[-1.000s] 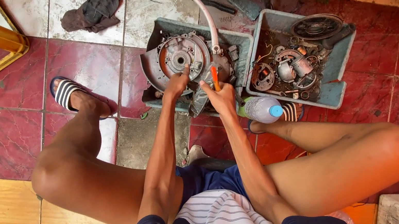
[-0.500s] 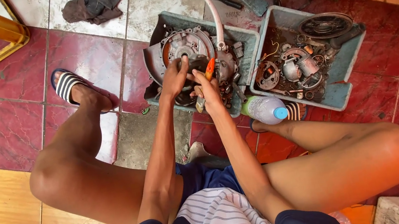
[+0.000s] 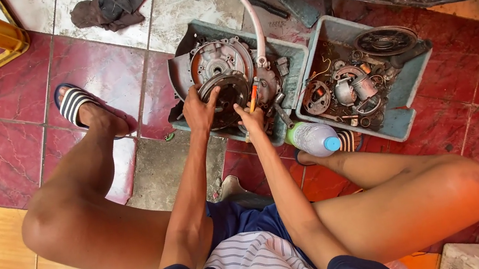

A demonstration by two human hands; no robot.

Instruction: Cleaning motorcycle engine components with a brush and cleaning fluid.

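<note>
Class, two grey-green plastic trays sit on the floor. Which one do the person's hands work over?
The left grey-green plastic tray, holding the round metal engine part; both hands rest there. The right tray holds only loose parts.

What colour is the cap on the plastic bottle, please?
The cap of the bottle is blue, clearest in the head view.

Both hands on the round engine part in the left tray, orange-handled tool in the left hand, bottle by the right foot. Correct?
Not quite: the head view shows the orange-handled tool in the right hand, not the left. The left hand grips the round engine part in the left tray, and the bottle lies by the right foot.
</note>
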